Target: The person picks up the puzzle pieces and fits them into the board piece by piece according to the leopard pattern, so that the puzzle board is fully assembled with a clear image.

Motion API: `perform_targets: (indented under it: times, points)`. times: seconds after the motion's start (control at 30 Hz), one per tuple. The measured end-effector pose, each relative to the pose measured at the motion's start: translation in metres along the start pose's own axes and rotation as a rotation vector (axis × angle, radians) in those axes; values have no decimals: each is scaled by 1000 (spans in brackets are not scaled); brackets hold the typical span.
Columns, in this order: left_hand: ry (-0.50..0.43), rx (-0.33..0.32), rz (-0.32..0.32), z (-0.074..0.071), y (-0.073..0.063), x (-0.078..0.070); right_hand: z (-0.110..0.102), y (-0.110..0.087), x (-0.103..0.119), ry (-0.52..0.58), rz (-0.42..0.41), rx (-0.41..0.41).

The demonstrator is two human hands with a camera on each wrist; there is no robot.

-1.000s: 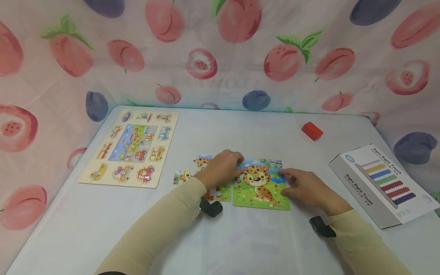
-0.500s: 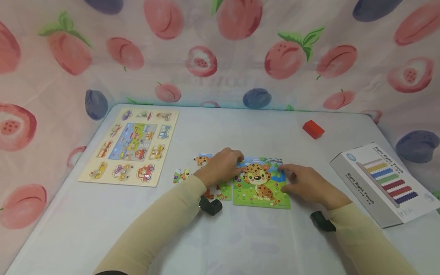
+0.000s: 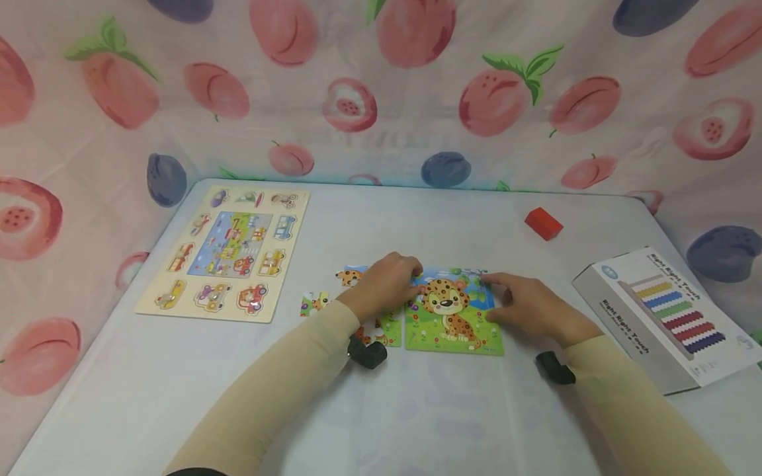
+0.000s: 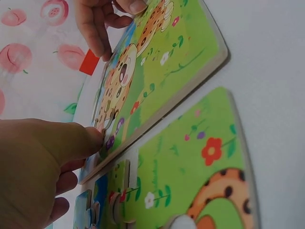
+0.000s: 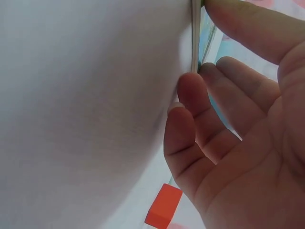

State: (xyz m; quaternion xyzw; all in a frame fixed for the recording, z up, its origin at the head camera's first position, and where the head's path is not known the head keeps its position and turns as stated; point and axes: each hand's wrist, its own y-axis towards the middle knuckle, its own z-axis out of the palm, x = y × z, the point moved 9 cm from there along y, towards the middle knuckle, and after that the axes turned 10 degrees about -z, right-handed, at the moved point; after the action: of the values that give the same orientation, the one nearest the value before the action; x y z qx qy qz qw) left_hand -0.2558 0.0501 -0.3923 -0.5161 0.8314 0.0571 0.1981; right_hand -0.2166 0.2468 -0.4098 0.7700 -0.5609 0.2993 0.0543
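Note:
A square jigsaw puzzle with a sitting leopard cub [image 3: 450, 334] lies at the middle of the table. My left hand [image 3: 387, 281] holds its upper left edge; in the left wrist view the left thumb [image 4: 81, 143] meets the picture near a cut joint. On the opposite side my right hand [image 3: 530, 307] grips the right edge, thumb low and fingers near the top corner. The right wrist view shows the board's thin edge [image 5: 195, 38] between its thumb and fingers. A second, partly assembled puzzle [image 3: 391, 328] sits just left, mostly hidden under my left hand and forearm.
A wooden vehicle puzzle board [image 3: 161, 281] lies at the back left. Toward the back right is a red block [image 3: 544, 223]. A white and grey toy box [image 3: 667, 317] stands at the right. Peach-printed cloth [image 3: 405, 106] walls the table's back and sides.
The leopard puzzle has shifted slightly away from me, its top edge moving back. My right hand has moved a little the same way along its edge. My left hand has stayed almost still.

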Motion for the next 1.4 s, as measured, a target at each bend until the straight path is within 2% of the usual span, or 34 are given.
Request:
perform_targets:
  times: [0.5, 0.87, 1.1, 1.4]
  points:
    - [0, 19, -33, 3, 3, -1, -1, -4, -4, -18, 24, -3]
    - [-51, 35, -71, 1, 2, 4, -2, -4, -5, -15, 17, -3]
    - [-101, 33, -95, -13, -7, 17, -2, -1, -3, -19, 11, 8]
    - [-140, 30, -115, -41, -29, 48, -1, -1, -5, -24, 18, 12]
